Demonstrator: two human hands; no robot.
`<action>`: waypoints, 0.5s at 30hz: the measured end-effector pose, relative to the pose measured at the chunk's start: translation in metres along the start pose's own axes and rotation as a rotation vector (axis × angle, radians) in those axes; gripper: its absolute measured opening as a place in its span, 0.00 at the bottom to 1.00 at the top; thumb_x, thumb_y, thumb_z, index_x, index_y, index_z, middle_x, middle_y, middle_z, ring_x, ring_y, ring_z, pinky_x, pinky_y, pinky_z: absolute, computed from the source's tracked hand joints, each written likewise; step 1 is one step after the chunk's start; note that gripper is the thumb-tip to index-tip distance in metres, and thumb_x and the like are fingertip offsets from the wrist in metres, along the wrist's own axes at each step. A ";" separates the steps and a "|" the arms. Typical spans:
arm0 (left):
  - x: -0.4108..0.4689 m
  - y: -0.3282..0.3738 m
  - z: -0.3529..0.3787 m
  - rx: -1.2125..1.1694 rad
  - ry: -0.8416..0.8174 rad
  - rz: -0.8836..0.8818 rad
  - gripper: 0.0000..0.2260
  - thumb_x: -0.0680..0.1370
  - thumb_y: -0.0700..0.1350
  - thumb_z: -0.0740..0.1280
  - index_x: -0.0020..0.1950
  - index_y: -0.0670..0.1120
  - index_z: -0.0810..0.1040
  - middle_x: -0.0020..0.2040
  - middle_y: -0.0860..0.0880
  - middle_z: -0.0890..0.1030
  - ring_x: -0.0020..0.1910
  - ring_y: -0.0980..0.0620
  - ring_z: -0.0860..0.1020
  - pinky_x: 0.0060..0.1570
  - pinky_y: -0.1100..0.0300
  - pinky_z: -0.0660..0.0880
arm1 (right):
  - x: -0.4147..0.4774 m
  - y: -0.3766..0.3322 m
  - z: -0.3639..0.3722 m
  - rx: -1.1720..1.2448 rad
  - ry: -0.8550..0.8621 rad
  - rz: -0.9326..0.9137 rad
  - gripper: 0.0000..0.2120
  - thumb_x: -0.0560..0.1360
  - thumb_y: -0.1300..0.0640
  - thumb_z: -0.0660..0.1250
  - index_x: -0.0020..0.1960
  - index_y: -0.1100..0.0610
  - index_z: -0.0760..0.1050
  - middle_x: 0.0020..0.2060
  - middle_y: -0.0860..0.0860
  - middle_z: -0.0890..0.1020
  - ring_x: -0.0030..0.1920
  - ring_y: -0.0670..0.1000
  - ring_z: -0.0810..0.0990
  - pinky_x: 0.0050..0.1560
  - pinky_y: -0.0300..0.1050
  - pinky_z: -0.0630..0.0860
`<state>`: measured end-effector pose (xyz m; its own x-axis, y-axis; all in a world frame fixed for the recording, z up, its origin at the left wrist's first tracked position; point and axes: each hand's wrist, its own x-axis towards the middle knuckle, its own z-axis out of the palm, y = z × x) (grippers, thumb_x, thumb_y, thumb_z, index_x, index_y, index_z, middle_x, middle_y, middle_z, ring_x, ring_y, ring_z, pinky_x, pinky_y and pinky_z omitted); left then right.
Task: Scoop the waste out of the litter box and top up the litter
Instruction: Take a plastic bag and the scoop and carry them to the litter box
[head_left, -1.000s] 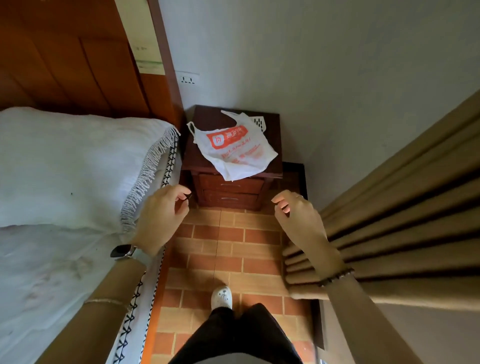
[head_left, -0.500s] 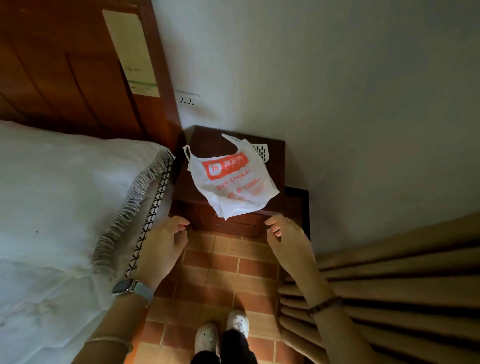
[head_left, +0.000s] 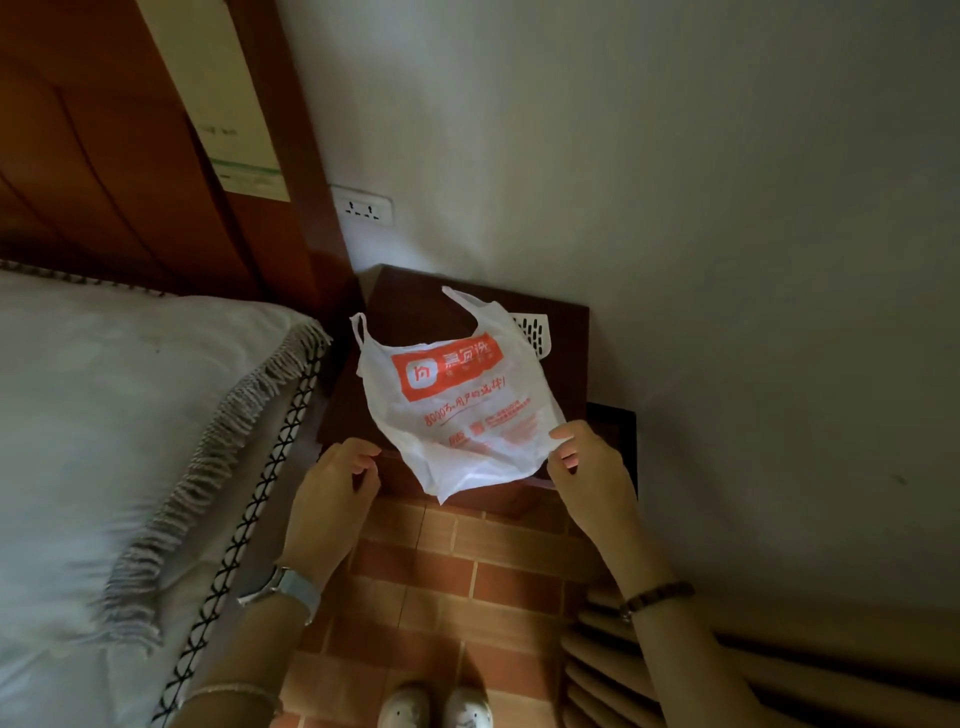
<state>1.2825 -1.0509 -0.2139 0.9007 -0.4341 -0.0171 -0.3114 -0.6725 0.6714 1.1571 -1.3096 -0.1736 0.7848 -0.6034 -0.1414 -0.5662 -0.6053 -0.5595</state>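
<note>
A white plastic bag (head_left: 457, 410) with orange print lies on a dark wooden nightstand (head_left: 415, 296), its lower end hanging over the front edge. A white slotted scoop (head_left: 534, 332) peeks out from under the bag's upper right side; most of it is hidden. My right hand (head_left: 589, 473) is at the bag's right edge, with curled fingertips and thumb pinching the plastic. My left hand (head_left: 332, 493) hovers at the nightstand's front left corner, fingers loosely curled and holding nothing. No litter box is in view.
A bed with a white fringed cover (head_left: 130, 441) fills the left, against a wooden headboard (head_left: 104, 156). Tan curtain folds (head_left: 649, 675) crowd the lower right. A narrow strip of brick-tiled floor (head_left: 457, 582) runs between them, my shoes (head_left: 436, 706) on it. A wall socket (head_left: 361, 208) sits above the nightstand.
I have stepped closer to the nightstand. Both hands moved forward; the right one reached the bag's edge, and the left one came up to the nightstand's front corner.
</note>
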 end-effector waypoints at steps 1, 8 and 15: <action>0.009 -0.005 0.006 -0.002 0.008 -0.008 0.10 0.76 0.39 0.67 0.57 0.46 0.76 0.48 0.49 0.79 0.47 0.52 0.78 0.45 0.54 0.78 | 0.010 0.004 0.005 0.009 0.003 0.015 0.12 0.77 0.54 0.66 0.60 0.53 0.72 0.55 0.50 0.80 0.52 0.49 0.80 0.49 0.41 0.79; 0.065 -0.041 0.049 -0.073 0.019 -0.197 0.14 0.77 0.39 0.67 0.62 0.42 0.73 0.55 0.43 0.78 0.50 0.47 0.78 0.51 0.53 0.78 | 0.075 0.023 0.037 0.073 0.035 0.104 0.12 0.76 0.55 0.66 0.58 0.55 0.72 0.53 0.52 0.79 0.51 0.51 0.79 0.47 0.43 0.79; 0.111 -0.061 0.071 -0.111 0.048 -0.373 0.26 0.76 0.44 0.69 0.71 0.42 0.65 0.66 0.40 0.70 0.60 0.41 0.74 0.58 0.46 0.74 | 0.121 0.023 0.069 0.018 0.022 0.199 0.18 0.75 0.55 0.68 0.63 0.58 0.69 0.57 0.55 0.76 0.56 0.55 0.77 0.50 0.45 0.75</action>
<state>1.3797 -1.1003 -0.3097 0.9598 -0.1418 -0.2423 0.0723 -0.7090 0.7015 1.2560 -1.3609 -0.2596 0.6522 -0.7216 -0.2324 -0.7047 -0.4640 -0.5368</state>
